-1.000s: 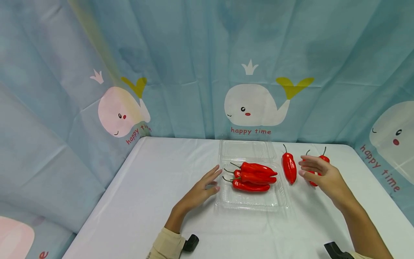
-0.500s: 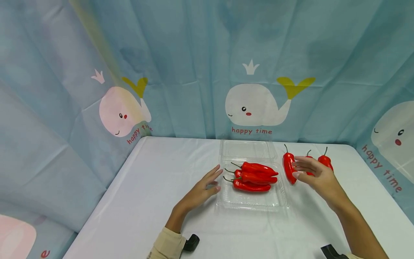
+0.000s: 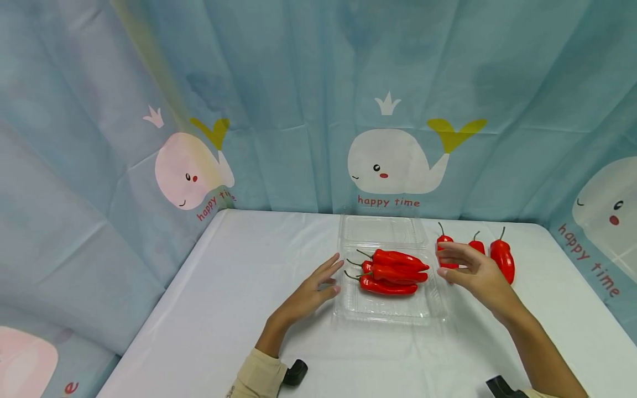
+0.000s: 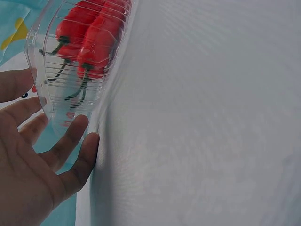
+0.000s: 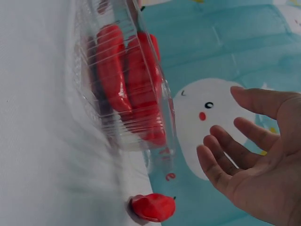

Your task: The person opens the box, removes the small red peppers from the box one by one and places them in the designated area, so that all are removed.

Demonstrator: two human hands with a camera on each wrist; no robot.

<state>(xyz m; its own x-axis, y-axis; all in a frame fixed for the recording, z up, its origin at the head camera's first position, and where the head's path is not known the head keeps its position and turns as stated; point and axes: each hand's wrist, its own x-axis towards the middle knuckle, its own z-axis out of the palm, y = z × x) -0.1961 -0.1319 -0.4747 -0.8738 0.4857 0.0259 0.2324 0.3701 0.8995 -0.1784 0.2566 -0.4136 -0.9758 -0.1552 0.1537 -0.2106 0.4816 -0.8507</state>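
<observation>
A clear plastic clamshell box (image 3: 383,316) lies on the white table with its lid (image 3: 380,229) folded back. Several red chili peppers (image 3: 398,274) lie in its base, stems toward the left. My left hand (image 3: 307,296) rests at the box's left side, fingers extended; in the left wrist view its fingertips (image 4: 81,123) are right at the clear wall. My right hand (image 3: 478,276) hovers to the right of the box with loosely bent fingers and nothing in it. It partly covers a red chili pepper (image 3: 444,239) on the table.
Another two red chili peppers, a middle one (image 3: 477,245) and a right one (image 3: 502,261), lie further right on the white tabletop (image 3: 209,309). Behind the table hangs a blue curtain (image 3: 278,110) with whale prints.
My right hand has moved left, from over the two right-hand peppers to over the pepper nearest the box. My left hand and the box stay in place.
</observation>
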